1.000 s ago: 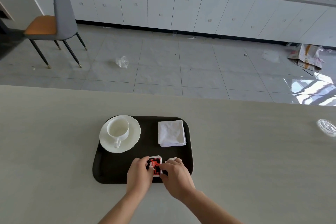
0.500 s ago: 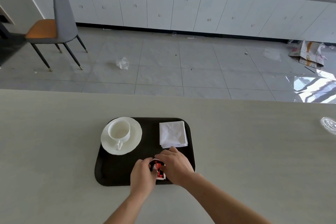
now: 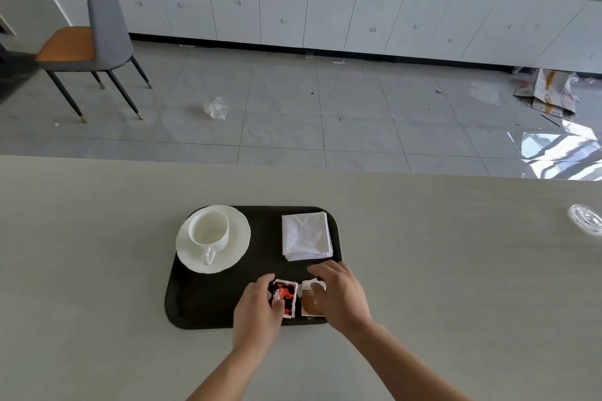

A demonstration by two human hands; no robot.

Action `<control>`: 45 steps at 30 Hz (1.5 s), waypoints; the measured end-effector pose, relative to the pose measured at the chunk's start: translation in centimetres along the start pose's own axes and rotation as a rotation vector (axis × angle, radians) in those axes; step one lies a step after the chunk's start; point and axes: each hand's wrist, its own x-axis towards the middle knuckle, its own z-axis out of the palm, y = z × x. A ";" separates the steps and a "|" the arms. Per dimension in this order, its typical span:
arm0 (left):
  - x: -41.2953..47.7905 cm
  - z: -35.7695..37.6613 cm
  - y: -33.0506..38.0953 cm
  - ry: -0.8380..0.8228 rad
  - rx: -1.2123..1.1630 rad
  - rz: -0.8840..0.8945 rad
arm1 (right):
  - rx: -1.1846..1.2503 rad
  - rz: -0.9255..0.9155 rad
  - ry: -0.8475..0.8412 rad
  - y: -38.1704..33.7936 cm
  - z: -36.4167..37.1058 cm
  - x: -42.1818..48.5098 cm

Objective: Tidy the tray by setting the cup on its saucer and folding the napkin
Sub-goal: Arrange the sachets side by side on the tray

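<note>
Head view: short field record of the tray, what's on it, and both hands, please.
tray: dark rectangular plastic tray on the pale table
cup: white ceramic cup upright on the white round saucer, tray's far left
napkin: white folded napkin, tray's far right
sachets: red-and-black sachet beside brown sachet, near edge
left hand: holds the red-and-black sachet
right hand: on the brown sachet, grip unclear

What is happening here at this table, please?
A person is tidying a dark tray on a pale table. The white cup already sits on its saucer at the far left, and the folded napkin lies at the far right. At the near edge, the left hand holds a red-and-black packet, while the right hand touches a brown packet beside it.
</note>
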 end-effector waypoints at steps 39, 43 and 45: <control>-0.9 -0.5 -0.7 -0.036 -0.065 -0.009 | -0.182 0.181 -0.240 -0.3 0.3 -1.0; -1.0 -0.5 -0.6 -0.035 -0.076 -0.012 | -0.194 0.168 -0.277 -0.5 0.3 -0.6; -1.1 -0.5 -0.6 -0.037 -0.084 -0.013 | -0.189 0.162 -0.285 -0.4 0.3 -0.7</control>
